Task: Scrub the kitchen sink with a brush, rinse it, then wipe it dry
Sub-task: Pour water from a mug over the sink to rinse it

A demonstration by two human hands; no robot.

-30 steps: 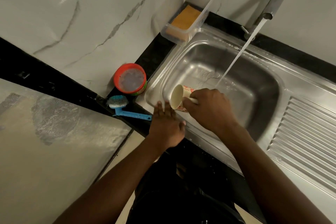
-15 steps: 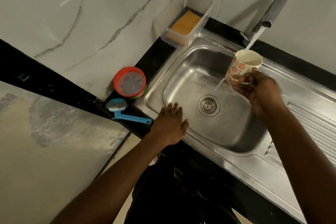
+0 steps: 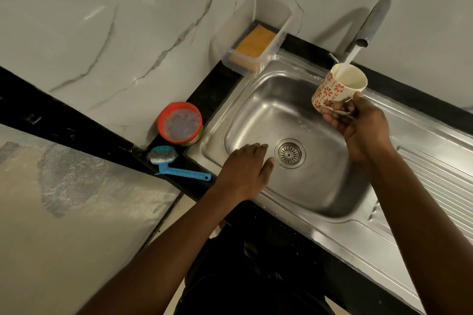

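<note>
A: Head view. Where is the sink?

B: The steel sink [image 3: 256, 100] fills the middle and right, with its round drain [image 3: 289, 153] in the basin floor. I'll give clock directions from that drain.

A: The right hand?

B: The right hand [image 3: 358, 125] is up at 1 o'clock, over the basin's far right corner. Its fingers are curled round the handle of a cream mug [image 3: 335, 89] with red flowers. The mug is tilted, with its mouth towards the tap [image 3: 368, 25]. A stream of water [image 3: 352, 57] runs from the spout into it.

A: And the left?

B: The left hand [image 3: 245, 171] lies at 8 o'clock, palm down over the near left rim. Its fingers are straight and close together, reaching over the basin, and it holds nothing. I cannot tell whether the fingertips touch the steel.

A: The brush?

B: The blue brush [image 3: 166, 158] lies at 9 o'clock on the black counter [image 3: 212, 94], just off the sink's left edge. Its handle points towards the left hand but does not touch it.

A: Anything else?

B: A red-rimmed tub [image 3: 179, 123] stands at 10 o'clock, just behind the brush. A clear box [image 3: 279, 33] sits at 11 o'clock in the wall corner, with an orange sponge [image 3: 256, 39] inside. The ribbed draining board [image 3: 435, 174] is at 3 o'clock.
</note>
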